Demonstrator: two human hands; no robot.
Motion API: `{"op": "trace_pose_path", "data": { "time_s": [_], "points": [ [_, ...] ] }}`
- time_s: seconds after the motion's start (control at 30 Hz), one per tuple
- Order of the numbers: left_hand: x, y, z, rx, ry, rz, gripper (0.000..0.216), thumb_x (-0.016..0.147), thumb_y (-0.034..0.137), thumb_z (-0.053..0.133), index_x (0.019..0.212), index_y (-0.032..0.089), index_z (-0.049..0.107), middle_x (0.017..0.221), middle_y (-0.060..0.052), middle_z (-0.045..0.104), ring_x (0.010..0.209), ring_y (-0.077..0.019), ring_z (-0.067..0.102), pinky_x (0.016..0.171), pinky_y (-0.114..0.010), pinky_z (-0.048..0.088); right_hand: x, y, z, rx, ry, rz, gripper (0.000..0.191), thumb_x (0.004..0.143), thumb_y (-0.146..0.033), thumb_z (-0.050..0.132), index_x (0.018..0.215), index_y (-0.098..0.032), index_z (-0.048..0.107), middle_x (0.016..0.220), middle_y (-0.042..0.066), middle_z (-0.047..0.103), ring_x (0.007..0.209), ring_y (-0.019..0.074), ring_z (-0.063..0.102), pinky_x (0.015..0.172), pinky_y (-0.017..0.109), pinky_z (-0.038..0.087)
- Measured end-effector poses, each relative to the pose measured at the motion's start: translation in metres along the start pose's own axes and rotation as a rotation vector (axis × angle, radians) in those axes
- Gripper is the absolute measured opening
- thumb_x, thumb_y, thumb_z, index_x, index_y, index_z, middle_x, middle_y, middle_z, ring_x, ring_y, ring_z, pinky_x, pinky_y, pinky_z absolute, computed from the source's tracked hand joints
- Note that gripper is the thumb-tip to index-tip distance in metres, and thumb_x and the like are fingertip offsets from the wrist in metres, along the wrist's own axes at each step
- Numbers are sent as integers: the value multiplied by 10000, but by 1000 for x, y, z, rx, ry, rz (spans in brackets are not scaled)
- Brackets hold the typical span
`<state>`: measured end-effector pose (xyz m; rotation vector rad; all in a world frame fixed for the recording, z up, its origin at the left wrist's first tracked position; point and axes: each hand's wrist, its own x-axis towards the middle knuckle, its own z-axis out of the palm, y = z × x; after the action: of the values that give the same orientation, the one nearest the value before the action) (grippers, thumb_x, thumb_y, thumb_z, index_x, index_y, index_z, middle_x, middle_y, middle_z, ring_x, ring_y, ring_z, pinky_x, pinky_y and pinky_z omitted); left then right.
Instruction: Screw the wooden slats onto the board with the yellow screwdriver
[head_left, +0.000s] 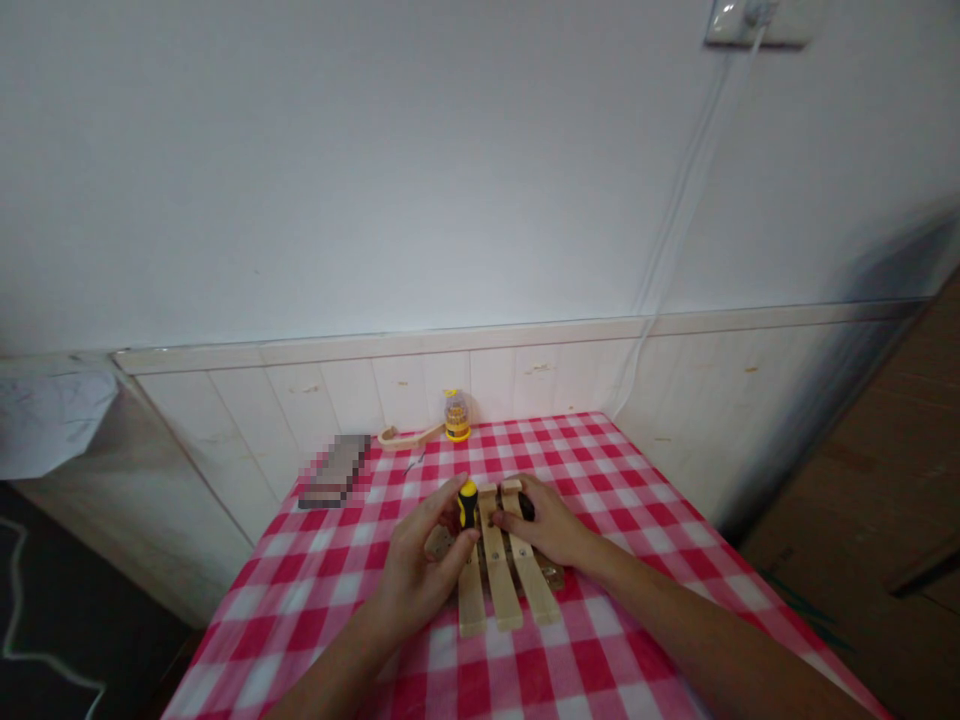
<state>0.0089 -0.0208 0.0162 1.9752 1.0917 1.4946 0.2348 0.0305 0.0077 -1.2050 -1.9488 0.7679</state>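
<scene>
At a red-and-white checked tablecloth (615, 640), you hold a yellow-and-black screwdriver (468, 506) in your left hand (424, 555), thumb and fingers closed around its grip, over the left slat of a three-slat wooden frame (505, 592). The frame lies on the cloth between your hands, its slats fanned slightly toward you, with screw heads showing on them. Your right hand (546, 520) is curled around the frame's far right side, thumb pressed on top; how far its hidden fingers close, you cannot tell from here. A dark object (526, 506), too small to identify, shows by that hand at the frame's right edge. Beyond the frame, near the wall (480, 200), stands a yellow-topped container (457, 416) beside a pale wooden piece (405, 440). A blurred-out flat object (337, 470) lies beyond the frame to its left.
</scene>
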Motion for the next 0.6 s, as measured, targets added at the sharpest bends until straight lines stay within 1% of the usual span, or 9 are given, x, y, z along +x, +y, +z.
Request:
{"op": "trace_pose_path", "data": {
  "time_s": [0.1, 0.33, 0.47, 0.6],
  "points": [
    [1, 2, -1, 13, -17, 13, 581, 911, 215, 667, 1477, 267, 548, 1064, -51, 747, 910, -182, 712, 851, -297, 587, 0, -2, 0, 7, 4, -1, 209, 877, -353, 739, 981, -191, 659, 970, 65, 700, 877, 241, 655, 760, 336, 512],
    [2, -3, -2, 36, -51, 40, 625, 920, 200, 650, 1520, 274, 492, 1114, -50, 752, 952, -184, 720, 861, -291, 588, 0, 1, 0, -18, 2, -16, 208, 888, -361, 735, 968, -187, 653, 948, 59, 694, 871, 230, 641, 753, 325, 506],
    [2, -3, -1, 29, -35, 86, 655, 912, 167, 637, 1533, 288, 465, 1036, -16, 738, 869, -147, 703, 814, -259, 588, 1, 3, 1, -39, 11, -34, 201, 884, -347, 739, 967, -184, 656, 963, 63, 698, 884, 234, 646, 783, 341, 504],
    [3, -4, -1, 31, -24, 84, 679, 904, 157, 640, 1542, 287, 449, 1006, -5, 727, 826, -130, 691, 779, -235, 585, 1, 4, 1, -30, 0, -32, 204, 886, -343, 733, 991, -182, 663, 975, 72, 699, 893, 245, 656, 783, 350, 507]
  ]
}}
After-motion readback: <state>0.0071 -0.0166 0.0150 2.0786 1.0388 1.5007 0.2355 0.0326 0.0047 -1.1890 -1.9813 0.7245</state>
